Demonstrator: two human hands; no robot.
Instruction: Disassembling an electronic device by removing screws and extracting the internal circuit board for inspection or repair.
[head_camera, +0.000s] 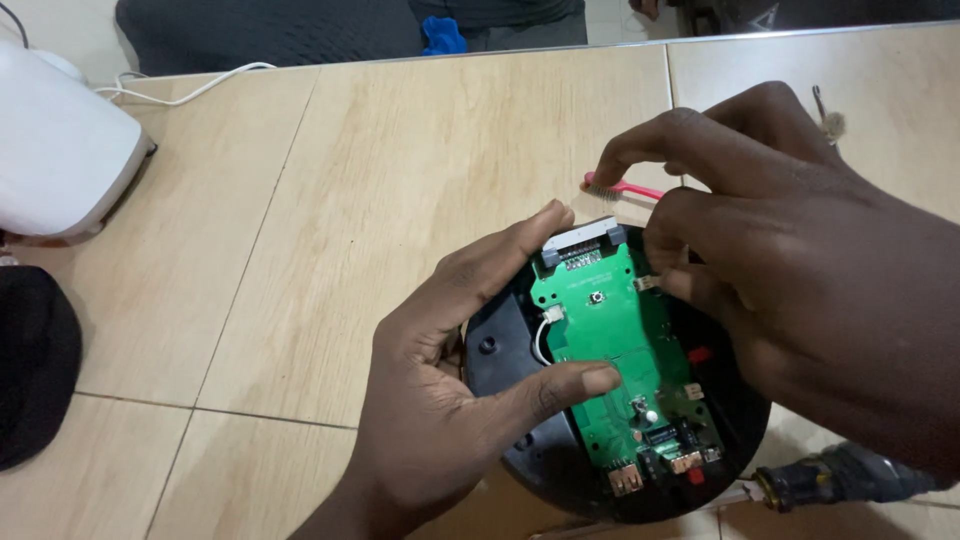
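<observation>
So the round black shell (520, 400) is sitting open on the tan table (380, 200), near the front edge, with the green circuit board (610, 340) still lying in it. The left hand (450, 400) is spread wide over the left side of the shell, thumb pressing down on the middle of the board, forefinger reaching up to the grey connector (585, 240) at the top. Not really gripping anything, just pinning it flat.

The right hand (790, 290) is curled in at the board's right edge, fingertips pinched narrow around a small white plug (645, 283). I can't tell if it actually has hold of it or is only touching it.

What worries me: bare fingers all over a live-looking board. If that thumb pushes hard, the board could flex or a small part near it could snap. The thin white wire (542, 335) on the left looks easy to yank if the board lifts suddenly. Tugging the plug sideways could rip it off its pads.

Also, there's a pink toothbrush (620, 186) right behind the right hand, easy to knock away.
</observation>
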